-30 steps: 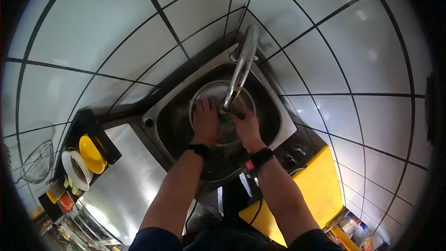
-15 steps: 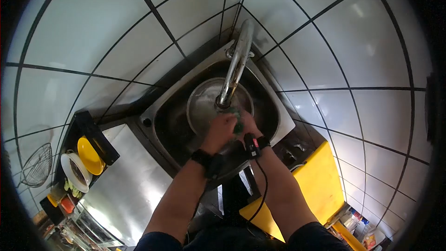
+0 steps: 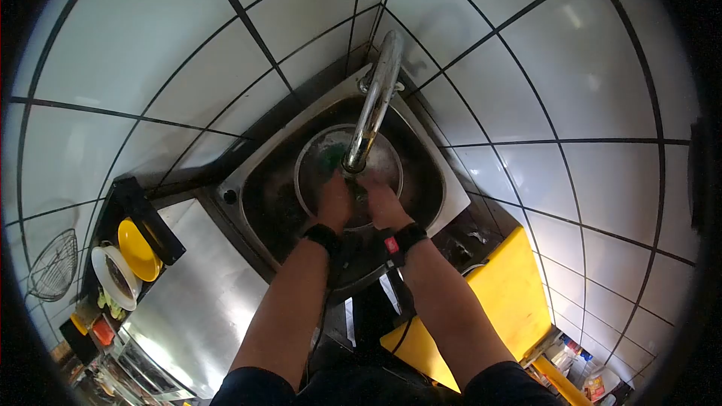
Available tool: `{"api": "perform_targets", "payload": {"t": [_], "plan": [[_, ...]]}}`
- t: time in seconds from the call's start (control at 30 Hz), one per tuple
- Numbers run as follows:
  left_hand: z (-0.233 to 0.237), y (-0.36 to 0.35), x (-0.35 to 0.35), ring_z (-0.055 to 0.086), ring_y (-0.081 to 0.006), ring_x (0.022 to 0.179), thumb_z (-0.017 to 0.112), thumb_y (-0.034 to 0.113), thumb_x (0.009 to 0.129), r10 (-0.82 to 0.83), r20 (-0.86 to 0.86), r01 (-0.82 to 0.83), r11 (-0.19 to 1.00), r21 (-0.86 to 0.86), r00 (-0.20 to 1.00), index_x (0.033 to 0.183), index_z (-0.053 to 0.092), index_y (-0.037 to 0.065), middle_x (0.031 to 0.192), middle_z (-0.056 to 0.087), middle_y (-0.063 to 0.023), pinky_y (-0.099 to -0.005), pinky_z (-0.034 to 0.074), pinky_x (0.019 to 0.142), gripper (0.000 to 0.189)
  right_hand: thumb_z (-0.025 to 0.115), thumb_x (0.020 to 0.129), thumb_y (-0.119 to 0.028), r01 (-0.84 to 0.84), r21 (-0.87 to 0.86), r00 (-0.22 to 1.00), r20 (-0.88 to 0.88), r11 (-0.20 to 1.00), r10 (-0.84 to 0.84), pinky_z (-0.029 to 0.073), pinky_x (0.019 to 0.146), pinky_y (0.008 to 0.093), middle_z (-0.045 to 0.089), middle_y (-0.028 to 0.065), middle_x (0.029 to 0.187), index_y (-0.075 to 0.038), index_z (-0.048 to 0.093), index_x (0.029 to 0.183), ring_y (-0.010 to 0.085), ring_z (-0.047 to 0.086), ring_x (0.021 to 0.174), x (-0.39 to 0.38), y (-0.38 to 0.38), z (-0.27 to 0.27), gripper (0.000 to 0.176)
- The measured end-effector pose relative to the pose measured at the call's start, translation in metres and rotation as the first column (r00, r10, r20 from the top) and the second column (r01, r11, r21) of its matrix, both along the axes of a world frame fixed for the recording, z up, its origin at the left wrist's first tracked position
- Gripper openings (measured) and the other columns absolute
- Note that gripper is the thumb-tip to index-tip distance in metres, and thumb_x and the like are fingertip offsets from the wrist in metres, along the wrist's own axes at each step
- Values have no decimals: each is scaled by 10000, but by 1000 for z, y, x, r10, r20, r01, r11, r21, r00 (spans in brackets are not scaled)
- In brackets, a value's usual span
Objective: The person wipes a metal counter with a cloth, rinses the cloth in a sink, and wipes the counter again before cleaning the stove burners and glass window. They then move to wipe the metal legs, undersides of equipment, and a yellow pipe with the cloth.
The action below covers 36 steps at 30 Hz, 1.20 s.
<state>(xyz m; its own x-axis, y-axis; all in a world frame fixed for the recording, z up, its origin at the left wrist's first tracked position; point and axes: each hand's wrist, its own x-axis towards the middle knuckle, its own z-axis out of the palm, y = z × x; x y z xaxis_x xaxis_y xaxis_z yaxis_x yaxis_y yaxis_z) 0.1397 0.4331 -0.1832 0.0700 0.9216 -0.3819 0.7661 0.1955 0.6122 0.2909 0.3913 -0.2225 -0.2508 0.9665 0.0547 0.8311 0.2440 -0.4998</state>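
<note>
Both hands reach down into a round metal bowl (image 3: 304, 194) standing in the sink (image 3: 259, 203), below the spout of the tap (image 3: 374, 105). My left hand (image 3: 335, 197) is at the left of the bowl's middle, fingertips blurred close to a dark green thing (image 3: 329, 156) that looks soft and is smeared by motion. Whether the left hand grips it, I cannot tell. A short gap to the right, my right hand (image 3: 382, 201) points into the bowl, its fingers blurred and partly hidden near the spout. A dark band circles each wrist.
White tiled walls (image 3: 504, 105) meet in a corner behind the sink. Left of it lies a steel worktop (image 3: 207, 271) with a yellow bowl (image 3: 139, 249), a white bowl (image 3: 113, 278) and a wire strainer (image 3: 53, 265) beyond. A yellow board (image 3: 508, 293) is at the right.
My hands were together around the green thing under the spout. Now they are apart and lower in the bowl, and the green thing lies farther left, at the bowl's far side.
</note>
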Motion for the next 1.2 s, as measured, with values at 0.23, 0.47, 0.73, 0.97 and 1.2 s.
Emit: {"api": "perform_targets", "payload": {"t": [0.23, 0.47, 0.73, 0.97, 1.2], "plan": [[8, -7, 6, 615, -463, 934, 496, 346, 935, -357, 199, 335, 932, 137, 913, 961, 643, -28, 904, 657, -262, -519, 492, 806, 402, 823, 599, -124, -120, -520, 734, -620, 846, -277, 469, 998, 446, 597, 234, 1262, -15, 488, 1374, 397, 578, 1178, 23, 15, -45, 852], [27, 3, -6, 600, -426, 1017, 549, 116, 899, -285, -131, 289, 957, 14, 950, 1005, 642, -2, 1102, 612, -255, -517, 510, 810, 184, 583, 880, -29, 97, -737, 891, -235, 669, -389, 557, 797, 318, 644, 180, 1179, 29, 523, 1345, 223, 670, 985, 13, 23, 22, 472], [47, -6, -8, 591, -407, 1070, 564, 104, 894, -416, -306, 443, 896, 21, 856, 1214, 611, 111, 1168, 540, -240, -473, 553, 787, 324, 607, 858, -98, 292, -546, 805, -302, 785, -510, 534, 871, 350, 659, 224, 1172, 6, 572, 1308, 300, 665, 1049, 4, 15, 55, 464], [37, 1, -10, 654, -374, 984, 546, 130, 921, -493, -365, 475, 868, -144, 790, 1166, 667, 154, 1178, 566, -205, -472, 554, 804, 274, 569, 895, -107, 292, -623, 813, -238, 725, -532, 508, 928, 476, 625, 245, 1199, 40, 587, 1251, 434, 613, 1074, -2, 26, 91, 386], [16, -1, -21, 653, -381, 1008, 537, 114, 919, -418, -244, 402, 909, -113, 875, 1153, 653, 76, 1093, 612, -219, -482, 535, 862, 263, 605, 909, -146, 428, -387, 711, -414, 817, -568, 526, 868, 431, 680, 206, 1023, -17, 609, 1233, 323, 671, 975, 6, 63, 113, 349]]}}
